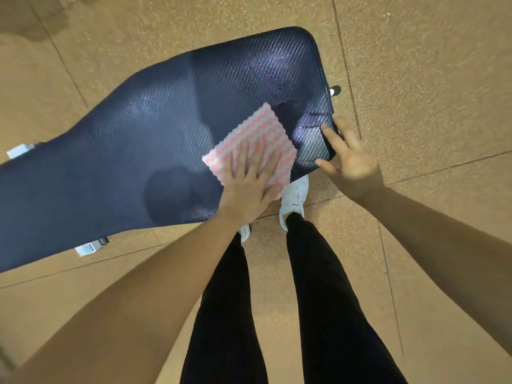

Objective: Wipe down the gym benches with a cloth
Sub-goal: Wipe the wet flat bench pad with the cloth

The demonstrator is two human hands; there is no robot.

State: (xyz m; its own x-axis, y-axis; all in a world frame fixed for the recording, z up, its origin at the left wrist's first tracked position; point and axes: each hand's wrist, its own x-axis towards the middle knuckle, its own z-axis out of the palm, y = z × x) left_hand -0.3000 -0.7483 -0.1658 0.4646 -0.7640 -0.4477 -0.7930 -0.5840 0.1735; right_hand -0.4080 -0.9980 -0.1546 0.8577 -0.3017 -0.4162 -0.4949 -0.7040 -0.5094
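A dark navy padded gym bench (133, 151) with a woven texture runs from the left edge to the upper right. A pink and white patterned cloth (257, 137) lies flat on its near right part. My left hand (249, 187) presses down on the cloth's near corner with straight, spread fingers. At the bench's right end my right hand (352, 162) rests on the pad's edge, its fingers spread and touching the corner.
The bench stands on a tan speckled rubber floor (429, 79) with tile seams. Metal frame ends (88, 246) stick out below the pad on the left. My legs in black trousers and a white shoe (293, 200) stand close against the bench's near side.
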